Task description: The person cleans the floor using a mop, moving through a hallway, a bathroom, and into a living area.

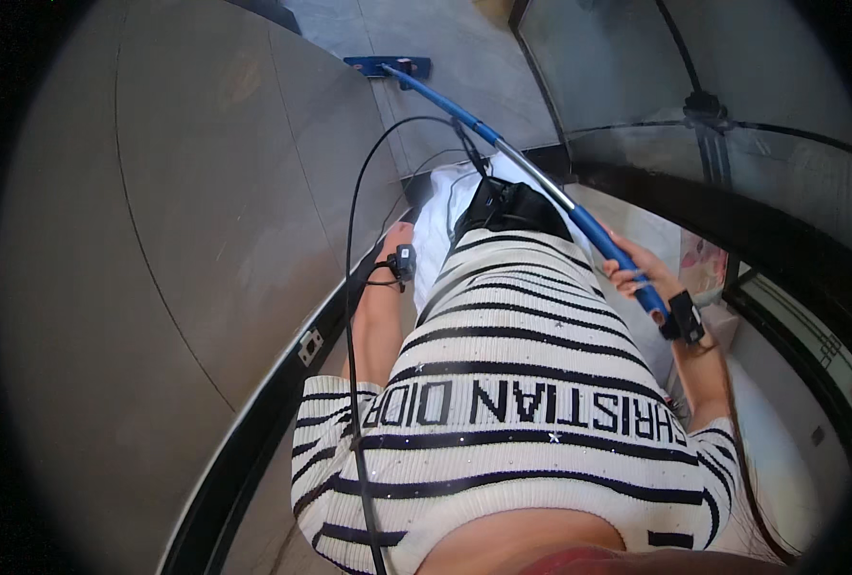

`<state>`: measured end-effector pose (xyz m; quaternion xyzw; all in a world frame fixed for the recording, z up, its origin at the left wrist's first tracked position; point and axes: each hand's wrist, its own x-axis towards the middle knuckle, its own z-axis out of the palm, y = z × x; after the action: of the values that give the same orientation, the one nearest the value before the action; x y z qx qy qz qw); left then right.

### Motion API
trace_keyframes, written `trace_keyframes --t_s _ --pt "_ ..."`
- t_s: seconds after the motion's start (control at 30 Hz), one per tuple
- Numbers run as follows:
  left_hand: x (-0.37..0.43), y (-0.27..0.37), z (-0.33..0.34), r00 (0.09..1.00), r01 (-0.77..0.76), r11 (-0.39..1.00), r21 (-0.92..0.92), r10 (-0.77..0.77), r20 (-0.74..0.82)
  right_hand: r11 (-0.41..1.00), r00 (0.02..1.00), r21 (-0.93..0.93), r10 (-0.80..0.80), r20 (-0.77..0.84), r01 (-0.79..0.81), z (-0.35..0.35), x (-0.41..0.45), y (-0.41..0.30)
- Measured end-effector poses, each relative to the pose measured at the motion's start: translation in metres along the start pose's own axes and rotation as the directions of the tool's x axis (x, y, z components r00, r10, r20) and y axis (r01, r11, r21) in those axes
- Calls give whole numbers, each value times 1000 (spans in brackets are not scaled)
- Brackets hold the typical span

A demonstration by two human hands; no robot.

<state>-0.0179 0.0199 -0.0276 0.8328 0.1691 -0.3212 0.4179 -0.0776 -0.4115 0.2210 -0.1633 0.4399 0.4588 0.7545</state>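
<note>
My right hand (633, 266) grips the blue lower end of a long mop pole (534, 172), with the fingers wrapped around it. The pole is blue at both ends, with a bare metal section between. It runs away from me to a flat blue mop head (410, 67), which lies on the grey tiled floor (462, 93). My left hand (399, 234) hangs low by my side, near the dark edge of a grey door or panel (203, 180). Its fingers are mostly hidden, so I cannot tell whether it touches that edge or holds anything.
A metal latch plate (311, 347) is set in the panel's edge on my left. Dark-framed glass panels (634, 65) stand on the right. A black cable (352, 287) loops down in front of me to a black pouch (512, 208) at my waist.
</note>
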Motion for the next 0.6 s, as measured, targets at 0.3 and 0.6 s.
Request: trace_keyframes --t_s 0.3,0.6 --pt "19 -21 13 996 -6 995 -99 -2 -85 858 910 -362 -410 -57 364 39 13 9" --pt "-23 -107 58 947 -261 964 46 265 -180 650 719 -330 -678 155 685 84 138 -87"
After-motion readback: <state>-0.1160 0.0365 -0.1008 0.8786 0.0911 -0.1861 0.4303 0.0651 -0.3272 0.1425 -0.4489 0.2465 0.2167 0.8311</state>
